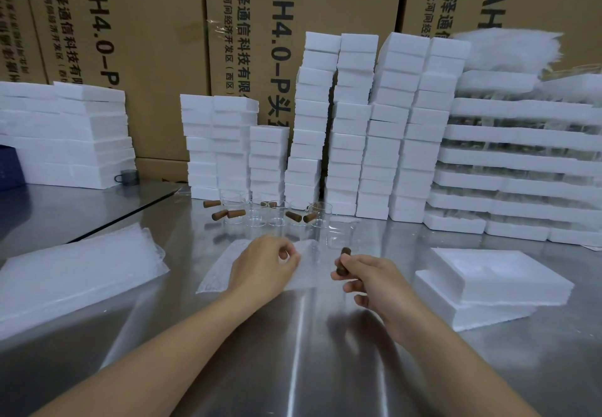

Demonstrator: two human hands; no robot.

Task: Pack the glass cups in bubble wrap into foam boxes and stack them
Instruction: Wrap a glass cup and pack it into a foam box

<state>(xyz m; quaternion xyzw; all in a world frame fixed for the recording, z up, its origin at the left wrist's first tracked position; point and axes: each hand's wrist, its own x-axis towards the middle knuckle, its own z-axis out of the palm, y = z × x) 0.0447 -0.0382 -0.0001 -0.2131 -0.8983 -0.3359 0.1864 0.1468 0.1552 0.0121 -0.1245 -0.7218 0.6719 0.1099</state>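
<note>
Two foam boxes (488,281) are laid one askew upon the other at the right of the steel worktop (293,367); whether anything is held inside them cannot be told. Along the back, tall columns of foam boxes (358,130) are ranged side by side, all closed, so their contents are hidden. At the far right, wide foam trays (521,159) are piled in layers, and glassware is dimly glimpsed in the gaps between them; this pile is cut off by the frame edge. Flat foam slabs (65,130) are stacked at the left, with a small dark cup (127,177) at their foot. A row of empty glass cups (277,216) with brown handles is stood on the worktop just before the columns, though the clear walls are hard to tell apart. A bubble wrap sheet (221,270) is spread flat near the middle, and its far right part is pinched by the curled fingers of the left hand (264,268). A brown handle (343,262) is grasped between the thumb and fingers of the right hand (374,283), just beside the sheet; a glass body joined to it cannot be made out against the pale wrap. A thick pile of bubble wrap (75,273) is laid at the left. Printed cardboard cartons (146,25) are stood behind everything, their tops cut off.
</note>
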